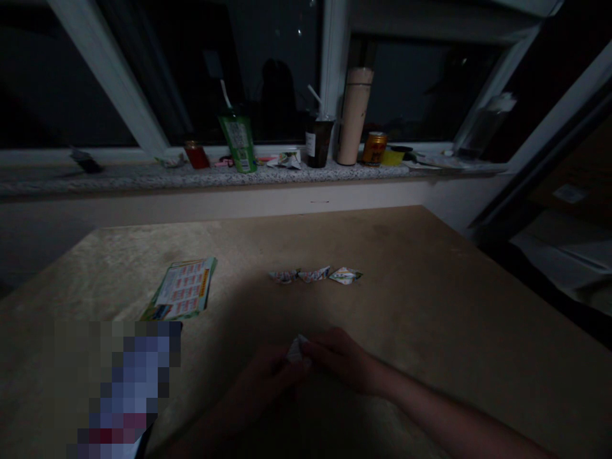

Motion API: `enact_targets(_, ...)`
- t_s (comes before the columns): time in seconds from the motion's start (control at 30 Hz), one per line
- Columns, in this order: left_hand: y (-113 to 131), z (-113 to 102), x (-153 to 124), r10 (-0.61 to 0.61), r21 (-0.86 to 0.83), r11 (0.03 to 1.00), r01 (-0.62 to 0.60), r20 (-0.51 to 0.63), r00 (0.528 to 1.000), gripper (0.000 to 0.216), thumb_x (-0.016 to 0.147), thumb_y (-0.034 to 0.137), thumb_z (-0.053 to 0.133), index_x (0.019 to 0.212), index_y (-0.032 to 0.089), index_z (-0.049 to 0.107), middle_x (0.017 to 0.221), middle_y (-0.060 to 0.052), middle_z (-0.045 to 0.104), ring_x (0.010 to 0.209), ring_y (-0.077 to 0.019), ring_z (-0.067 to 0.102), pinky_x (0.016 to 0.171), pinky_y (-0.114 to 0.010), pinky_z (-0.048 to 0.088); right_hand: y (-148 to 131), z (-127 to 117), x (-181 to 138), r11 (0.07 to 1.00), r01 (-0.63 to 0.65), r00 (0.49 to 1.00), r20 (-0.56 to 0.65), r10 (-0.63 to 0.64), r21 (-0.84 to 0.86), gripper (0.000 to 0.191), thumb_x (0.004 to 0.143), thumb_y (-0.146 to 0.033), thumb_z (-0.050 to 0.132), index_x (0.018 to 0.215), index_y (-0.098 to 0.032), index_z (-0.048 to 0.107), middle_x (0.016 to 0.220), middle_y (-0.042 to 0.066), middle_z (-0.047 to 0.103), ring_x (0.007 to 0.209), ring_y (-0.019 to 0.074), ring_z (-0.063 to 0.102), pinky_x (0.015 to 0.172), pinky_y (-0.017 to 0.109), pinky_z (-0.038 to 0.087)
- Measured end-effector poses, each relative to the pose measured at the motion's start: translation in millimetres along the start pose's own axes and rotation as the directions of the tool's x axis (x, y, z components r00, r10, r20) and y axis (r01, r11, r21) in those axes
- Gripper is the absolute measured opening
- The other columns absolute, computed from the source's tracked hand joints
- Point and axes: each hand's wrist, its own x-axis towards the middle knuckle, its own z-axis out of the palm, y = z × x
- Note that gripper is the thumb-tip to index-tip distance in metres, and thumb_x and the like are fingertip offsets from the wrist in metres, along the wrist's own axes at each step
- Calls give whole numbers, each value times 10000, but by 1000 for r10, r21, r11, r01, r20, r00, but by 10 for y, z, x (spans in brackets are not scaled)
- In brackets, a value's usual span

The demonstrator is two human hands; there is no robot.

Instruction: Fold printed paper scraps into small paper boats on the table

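My left hand [270, 376] and my right hand [338, 356] meet low in the head view, over the table. Between their closed fingers is a small piece of folded paper [295, 349], whitish with faint print, its pointed tip upward. Both hands grip it; the fingers cover its lower part. Beyond them three printed paper shapes sit in a row: a folded paper boat [283, 276] at left, another boat-like one [314, 275] in the middle and a lighter one [346, 275] at right. Shadow makes my left hand hard to see.
A stack of printed leaflets [184, 287] lies on the table [411, 306] to the left, near a pixelated blurred object [129, 382]. On the granite sill [157, 182] stand a green cup [240, 143], a dark cup [319, 143], a pink flask [354, 118] and an orange can [374, 148].
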Motion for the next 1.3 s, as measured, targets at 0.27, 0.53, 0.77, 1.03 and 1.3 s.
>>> enact_targets(0.27, 7, 3, 1, 5, 38, 999, -8, 69, 998, 471, 828, 534, 469, 545, 175, 577, 518, 28, 513, 511, -127, 457, 528, -209, 348, 21, 26, 5, 998, 65, 998, -17, -66, -23, 536, 919, -571, 379, 651, -144, 561, 579, -33, 448, 539, 89, 380, 507, 209, 311)
enact_targets(0.53, -8, 40, -4, 12, 68, 998, -18, 91, 996, 443, 828, 533, 479, 569, 180, 545, 531, 28, 510, 498, -123, 449, 488, -200, 321, -48, 22, 0, 988, 107, 982, -142, -123, -114, 295, 930, -380, 443, 781, -165, 579, 704, -5, 560, 642, 116, 493, 597, 217, 386)
enact_targets(0.77, 40, 59, 0, 17, 52, 998, -22, 102, 995, 422, 840, 512, 460, 588, 181, 528, 525, 35, 512, 497, -122, 448, 491, -195, 323, 2, 41, -8, 993, 90, 987, -124, -99, -72, 312, 886, -455, 491, 796, -161, 552, 642, -35, 483, 568, 98, 418, 521, 203, 337)
enact_targets(1.03, 10, 58, 20, 22, 46, 999, -26, 91, 996, 412, 839, 482, 470, 563, 181, 530, 493, 37, 492, 457, -115, 421, 466, -200, 310, -32, 57, -12, 964, 109, 975, -165, -152, -242, 360, 917, -417, 422, 653, -176, 467, 572, -47, 427, 532, 88, 385, 508, 211, 288)
enact_targets(1.3, -52, 73, 21, 52, 27, 998, -54, 71, 996, 426, 829, 521, 508, 582, 176, 546, 503, 41, 497, 458, -115, 430, 452, -196, 305, -21, 21, -14, 980, 106, 977, -165, -134, -166, 335, 888, -383, 488, 635, -163, 494, 563, -44, 421, 528, 86, 372, 490, 199, 285)
